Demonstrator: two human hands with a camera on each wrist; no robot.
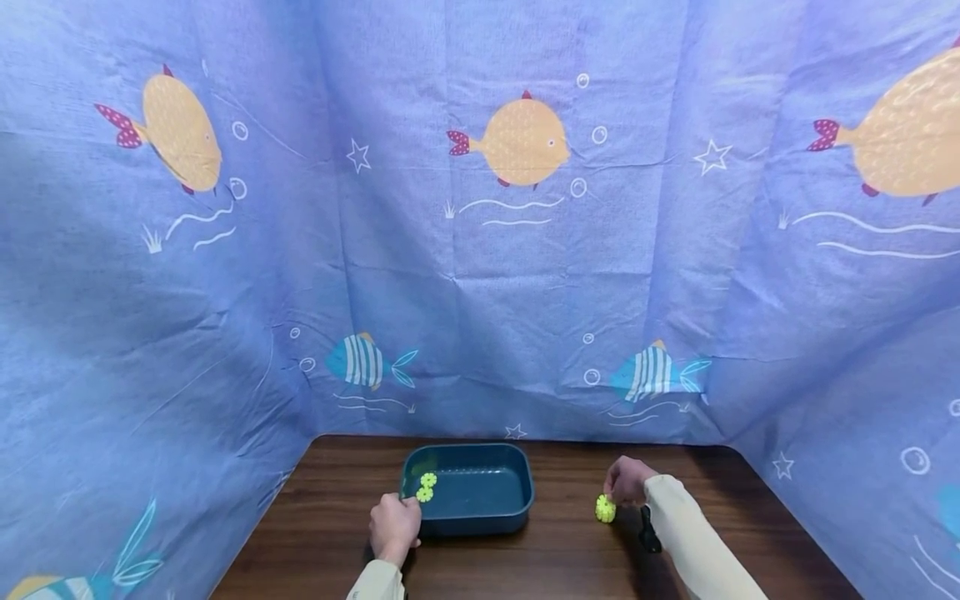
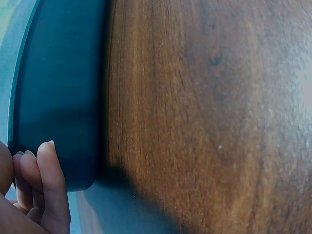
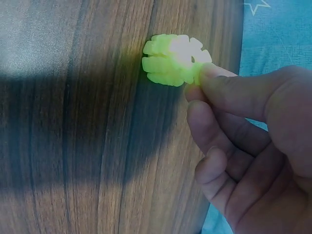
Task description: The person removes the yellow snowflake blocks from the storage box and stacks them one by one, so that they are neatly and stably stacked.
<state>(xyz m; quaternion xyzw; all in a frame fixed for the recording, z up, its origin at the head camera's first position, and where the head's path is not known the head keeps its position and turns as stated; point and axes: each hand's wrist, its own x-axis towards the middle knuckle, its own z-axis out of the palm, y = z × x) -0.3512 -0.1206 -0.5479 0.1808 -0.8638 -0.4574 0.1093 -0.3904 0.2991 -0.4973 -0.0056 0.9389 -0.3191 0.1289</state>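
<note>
A dark teal rectangular tray stands on the table. My left hand grips its near left corner; in the left wrist view curled fingers and thumb pinch the rim beside the tray wall. Two yellow-green flower-shaped discs lie touching inside the tray, at its left side. To the right of the tray, my right hand pinches a yellow-green cluster of notched flower discs between thumb and fingertips. Glare washes out part of the cluster. Whether it touches the table cannot be told.
The brown wood-grain table reaches back to a blue fish-print curtain, which hangs on three sides. A black band sits at the right wrist, below a cream sleeve.
</note>
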